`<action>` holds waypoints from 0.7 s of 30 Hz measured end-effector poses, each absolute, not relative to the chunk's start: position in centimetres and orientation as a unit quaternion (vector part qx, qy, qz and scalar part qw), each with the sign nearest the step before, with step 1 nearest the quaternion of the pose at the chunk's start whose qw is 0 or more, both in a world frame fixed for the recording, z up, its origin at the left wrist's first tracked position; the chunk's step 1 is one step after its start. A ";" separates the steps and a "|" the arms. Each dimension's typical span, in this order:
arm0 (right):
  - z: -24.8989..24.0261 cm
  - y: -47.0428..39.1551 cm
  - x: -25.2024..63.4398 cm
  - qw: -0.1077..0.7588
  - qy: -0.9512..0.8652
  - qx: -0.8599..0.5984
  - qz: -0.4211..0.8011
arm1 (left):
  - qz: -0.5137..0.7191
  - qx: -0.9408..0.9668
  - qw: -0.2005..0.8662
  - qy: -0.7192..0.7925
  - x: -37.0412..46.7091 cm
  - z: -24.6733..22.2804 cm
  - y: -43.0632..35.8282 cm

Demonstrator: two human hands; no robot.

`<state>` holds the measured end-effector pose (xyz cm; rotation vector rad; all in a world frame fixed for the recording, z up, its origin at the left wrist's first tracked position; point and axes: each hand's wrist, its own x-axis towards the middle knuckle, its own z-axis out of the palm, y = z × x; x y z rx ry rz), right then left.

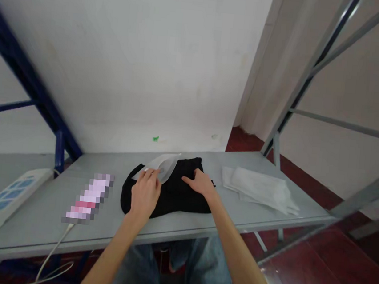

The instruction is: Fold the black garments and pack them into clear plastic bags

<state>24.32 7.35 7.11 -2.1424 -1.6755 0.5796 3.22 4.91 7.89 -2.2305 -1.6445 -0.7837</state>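
On the grey tabletop [103, 232], the left hand [144, 195] grips a curved, translucent plastic piece [170, 169], only partly covering black fabric [179, 199] beneath the open right hand [203, 183].

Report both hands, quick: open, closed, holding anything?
Left hand: fingers on the translucent plastic piece; whether they grip it can't be told.
Right hand: open, thumb and forefinger parted, at the black fabric.

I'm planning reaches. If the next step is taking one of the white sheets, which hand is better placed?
Probably the right hand: it is nearer the white sheets, thumb spread at the black cloth. The left hand is farther away, its fingers at the clear plastic.
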 end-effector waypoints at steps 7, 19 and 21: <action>5.8 8.4 25.0 0.307 -0.545 -0.724 0.289 | -0.280 -0.766 0.126 -0.565 3.1 7.7 4.9; 7.4 4.8 24.3 0.524 -0.372 -0.555 0.528 | -0.284 -0.791 0.089 -0.535 4.3 6.3 4.5; 7.0 5.3 23.4 0.534 -0.359 -0.562 0.519 | -0.302 -0.798 0.079 -0.516 4.9 6.1 4.3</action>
